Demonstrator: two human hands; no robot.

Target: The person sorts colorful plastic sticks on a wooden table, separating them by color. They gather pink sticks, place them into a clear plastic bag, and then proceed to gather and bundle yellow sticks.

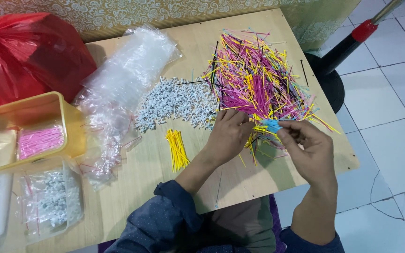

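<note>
A big heap of thin plastic sticks point(258, 75) in pink, yellow, black and blue lies at the far right of the wooden table point(132, 182). My left hand point(228, 136) rests on the heap's near edge, fingers curled among the sticks. My right hand point(308, 150) pinches a small bunch of light blue sticks point(272, 125) just above the table. Left of my hands lies a sorted bundle of yellow sticks point(177, 149), and beyond it a pile of small white clips point(176, 100).
A heap of clear plastic bags point(123, 89) lies left of the clips. A yellow tray point(69, 119) holding pink sticks and a clear box point(48, 199) of white clips stand at the left. A red bag point(29, 51) sits at the back left. Tiled floor lies right.
</note>
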